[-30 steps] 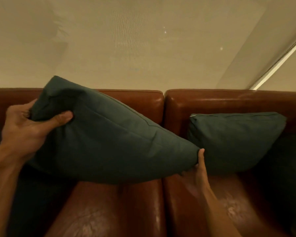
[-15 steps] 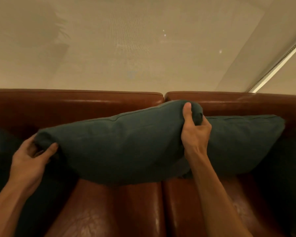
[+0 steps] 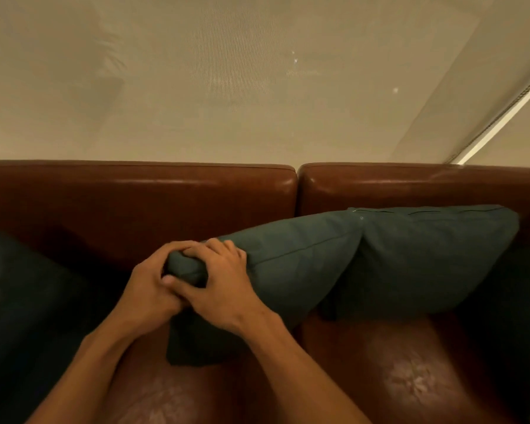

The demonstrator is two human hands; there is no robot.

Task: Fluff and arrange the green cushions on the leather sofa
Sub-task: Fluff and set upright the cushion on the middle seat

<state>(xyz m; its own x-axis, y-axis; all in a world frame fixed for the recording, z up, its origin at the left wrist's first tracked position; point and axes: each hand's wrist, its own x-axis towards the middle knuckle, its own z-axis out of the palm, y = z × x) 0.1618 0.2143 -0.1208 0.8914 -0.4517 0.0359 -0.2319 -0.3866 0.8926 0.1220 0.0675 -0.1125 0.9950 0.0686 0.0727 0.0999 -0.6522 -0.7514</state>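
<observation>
A dark green cushion (image 3: 291,264) lies tilted across the middle of the brown leather sofa (image 3: 166,194), its right end leaning on a second green cushion (image 3: 435,258) that stands against the right backrest. My left hand (image 3: 152,289) and my right hand (image 3: 224,289) both grip the left corner of the tilted cushion, fingers overlapping. The cushion's lower part hangs down onto the seat between my forearms.
More dark green cushions sit at the far left (image 3: 22,301) and far right (image 3: 523,316) edges of the sofa. Worn patches mark the seat cushions (image 3: 416,384). A beige blind (image 3: 257,87) hangs behind the backrest.
The cushion has swung from spanning both seats to leaning rightwards on the second cushion. My right hand left the cushion's right end and joined my left hand at its left corner.
</observation>
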